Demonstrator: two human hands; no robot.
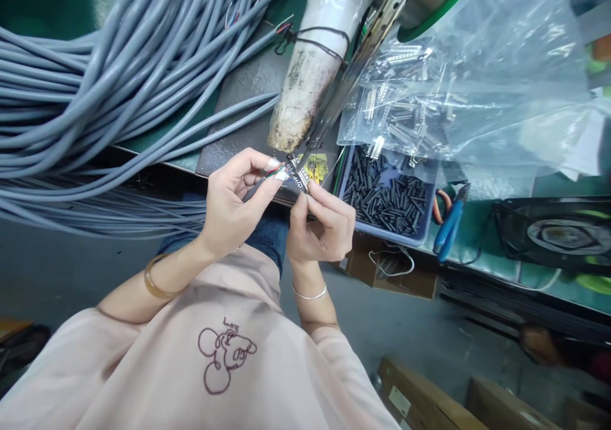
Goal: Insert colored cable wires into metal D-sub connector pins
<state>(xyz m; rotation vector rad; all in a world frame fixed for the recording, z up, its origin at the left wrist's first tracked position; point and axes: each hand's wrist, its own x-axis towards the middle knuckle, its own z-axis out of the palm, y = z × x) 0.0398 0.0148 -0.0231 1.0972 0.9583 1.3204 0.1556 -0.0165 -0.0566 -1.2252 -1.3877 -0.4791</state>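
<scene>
Grey cable lies in a big pile on the green counter. At least two cable ends by the pile show thin coloured wires with no metal piece on them, so those look not yet done. Next in size is the clear bag, with lots of loose metal pieces in it. A blue bin holds many little black tubes, which look unused. Near the counter's front edge, the left hand grips one cable's coloured wires between thumb and finger. The right hand pinches a small metal connector close to them. That cable's wires are already out of the grey skin, so this one seems part done. I can't tell how many wires, if any, are stuck on.
</scene>
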